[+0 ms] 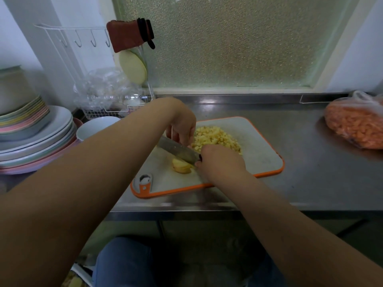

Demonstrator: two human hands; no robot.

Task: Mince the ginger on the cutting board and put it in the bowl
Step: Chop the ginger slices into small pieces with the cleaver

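Legs: blue trousers point(124, 264) at the near edge, below the counter's front lip.
Counter: steel worktop point(310, 162) spanning the scene from left to right.
Cutting board: white board with orange rim point(267, 154), lying flat on the counter at centre; a hanging hole sits at its near-left corner.
Ginger piece: an uncut yellow chunk point(180, 165) on the near part of the board, directly under the blade and touching it.
Right hand: right hand point(219, 160) over the middle of the board, fingers curled tight round the knife handle, of which only a dark end shows.
Knife: blade point(178, 149) running from the right hand toward the far left, its edge on the ginger piece.
Left hand: left hand point(182, 125) at the far-left part of the board, above the blade's tip end; fingers point down, loosely curled and close together. Whether they press on the spine cannot be told, since the blade hides their tips.
Minced ginger: a heap of small yellow bits point(215, 138) on the far half of the board, between the two hands and just right of the left one.
Bowl: white bowl point(93, 127) on the counter just left of the board, partly hidden by the left forearm.
Plates: a stack of pastel plates point(35, 139) at the left edge.
Bag: clear bag of orange pieces point(356, 123) at the far right.
Rack: white wire rack point(116, 108) at the far left, beneath the frosted window point(228, 42).
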